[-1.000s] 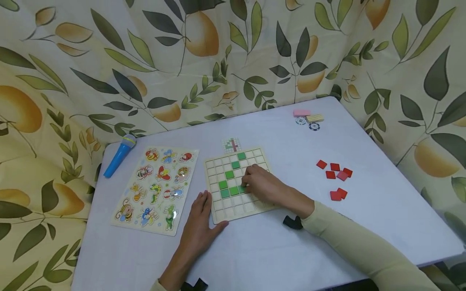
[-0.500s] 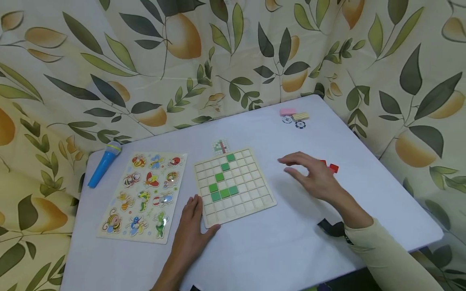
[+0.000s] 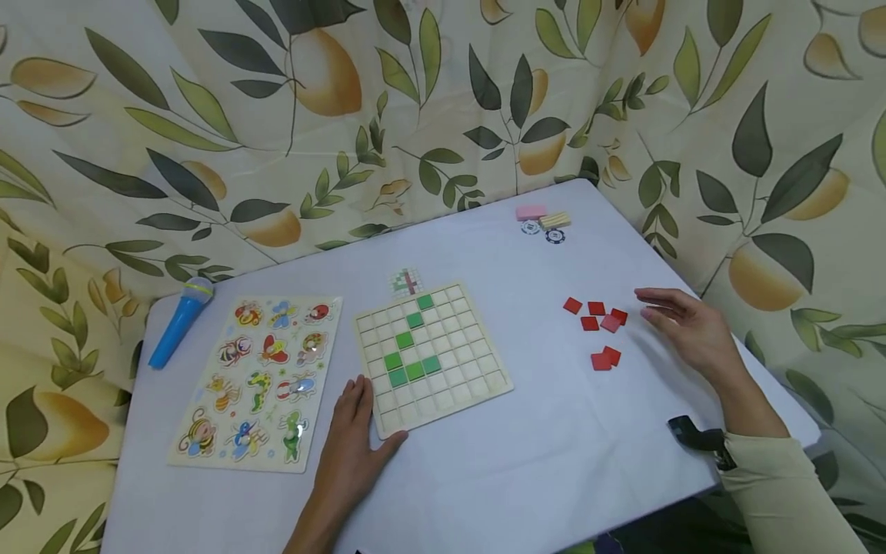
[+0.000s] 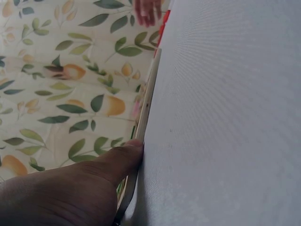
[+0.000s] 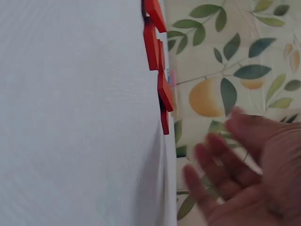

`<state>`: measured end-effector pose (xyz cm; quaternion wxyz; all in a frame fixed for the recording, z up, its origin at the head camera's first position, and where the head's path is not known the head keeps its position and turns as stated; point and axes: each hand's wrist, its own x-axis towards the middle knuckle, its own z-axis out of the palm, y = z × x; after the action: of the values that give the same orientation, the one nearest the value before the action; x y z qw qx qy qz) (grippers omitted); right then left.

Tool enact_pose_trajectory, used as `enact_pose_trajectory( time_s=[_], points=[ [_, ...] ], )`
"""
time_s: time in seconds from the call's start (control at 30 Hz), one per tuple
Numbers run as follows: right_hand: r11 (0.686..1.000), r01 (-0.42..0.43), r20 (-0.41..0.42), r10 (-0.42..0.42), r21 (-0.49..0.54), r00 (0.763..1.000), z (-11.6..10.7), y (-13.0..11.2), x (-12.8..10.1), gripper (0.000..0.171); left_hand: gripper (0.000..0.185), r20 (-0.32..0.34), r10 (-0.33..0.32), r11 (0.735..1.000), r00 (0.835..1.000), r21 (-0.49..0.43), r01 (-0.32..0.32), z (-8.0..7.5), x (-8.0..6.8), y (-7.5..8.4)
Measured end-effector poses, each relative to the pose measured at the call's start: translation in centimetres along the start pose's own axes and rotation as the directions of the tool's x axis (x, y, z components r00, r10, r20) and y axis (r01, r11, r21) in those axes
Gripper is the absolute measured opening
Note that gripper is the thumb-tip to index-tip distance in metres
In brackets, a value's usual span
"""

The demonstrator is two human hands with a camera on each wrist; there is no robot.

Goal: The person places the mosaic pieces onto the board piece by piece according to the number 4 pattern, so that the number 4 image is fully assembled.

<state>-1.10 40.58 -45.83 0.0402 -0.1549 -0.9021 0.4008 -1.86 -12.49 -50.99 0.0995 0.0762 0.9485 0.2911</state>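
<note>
A square cream grid board (image 3: 457,338) lies mid-table, with several green square tiles (image 3: 414,371) set in its cells. My left hand (image 3: 351,442) rests at the board's near left corner, fingers along its left edge and thumb at its front edge; the left wrist view shows the thumb (image 4: 127,155) against the edge. My right hand (image 3: 695,338) hovers over the right side of the table with nothing in it, fingers loosely bent. Just left of it lie several red square tiles (image 3: 590,323), which also show edge-on as red tiles (image 5: 152,47) in the right wrist view.
A small printed pattern card (image 3: 405,282) touches the board's far edge. Left of the board lies an insect picture puzzle (image 3: 259,385), with a blue toy microphone (image 3: 181,323) beyond. Poker chips (image 3: 555,236), a pink block (image 3: 531,212) and a yellowish ridged block (image 3: 555,221) sit at the back right.
My right hand has left the green tile on the board and moved right, past the red tiles. My left hand has stayed at the board. The head view has turned rightward.
</note>
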Motion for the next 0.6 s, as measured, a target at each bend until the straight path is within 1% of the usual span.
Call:
enact_pose_trajectory(
  time_s=[0.07, 0.1, 0.17, 0.3, 0.47, 0.6],
  points=[
    [0.996, -0.043, 0.07, 0.048, -0.074, 0.996, 0.0, 0.9, 0.4, 0.062, 0.113, -0.003, -0.003, 1.0, 1.0, -0.002, 0.003, 0.0, 0.0, 0.0],
    [0.994, -0.046, 0.098, 0.056, -0.095, 0.994, 0.1, 1.4, 0.6, 0.065, 0.113, -0.003, -0.004, 1.0, 1.0, -0.001, 0.004, 0.0, -0.1, -0.1],
    [0.992, -0.037, 0.122, 0.051, -0.118, 0.991, 0.2, 2.0, 0.9, 0.065, 0.113, -0.004, -0.001, 1.0, 1.0, -0.002, 0.001, 0.0, -0.1, -0.1],
    [0.988, 0.002, 0.127, 0.018, -0.152, 0.992, 0.6, 2.5, 1.3, 0.056, 0.112, 0.002, 0.003, 1.0, 1.0, 0.003, -0.003, -0.1, -0.1, 0.0],
    [0.976, 0.062, 0.131, -0.035, -0.21, 0.991, 1.0, 2.4, 2.0, 0.051, 0.112, -0.001, -0.001, 1.0, 1.0, 0.0, 0.001, -0.2, -0.2, -0.1],
    [0.968, 0.08, 0.128, -0.05, -0.239, 0.99, 1.5, 2.2, 2.4, 0.046, 0.113, -0.001, 0.0, 1.0, 1.0, -0.006, 0.0, -0.2, -0.1, 0.0]
  ],
)
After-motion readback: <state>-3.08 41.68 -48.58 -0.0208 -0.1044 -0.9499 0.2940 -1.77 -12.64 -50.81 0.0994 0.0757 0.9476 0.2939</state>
